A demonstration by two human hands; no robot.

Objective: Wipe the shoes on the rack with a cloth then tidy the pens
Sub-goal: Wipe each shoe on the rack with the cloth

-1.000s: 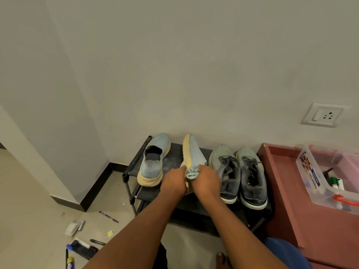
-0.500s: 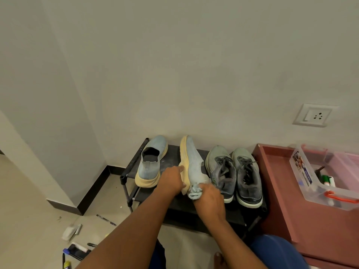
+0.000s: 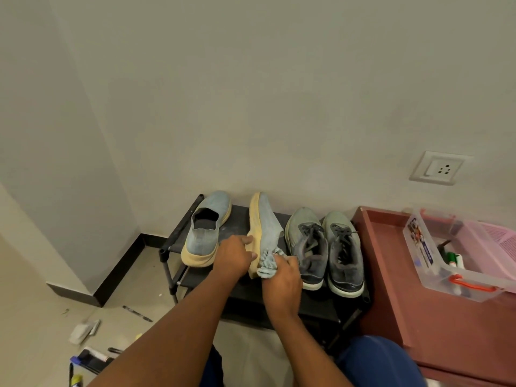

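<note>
On the rack's (image 3: 240,291) top shelf, near its front edge, the left hand (image 3: 233,256) grips the tilted blue shoe (image 3: 264,219) by its sole; the right hand's (image 3: 282,277) grip is closed around a bunched cloth (image 3: 268,263) touching that shoe's heel. Pens (image 3: 137,313) lie on the floor.

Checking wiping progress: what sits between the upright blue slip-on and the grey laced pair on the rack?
In the head view, the second blue shoe, tipped on its side, held by the left hand; the right hand holds the cloth against it.
</note>
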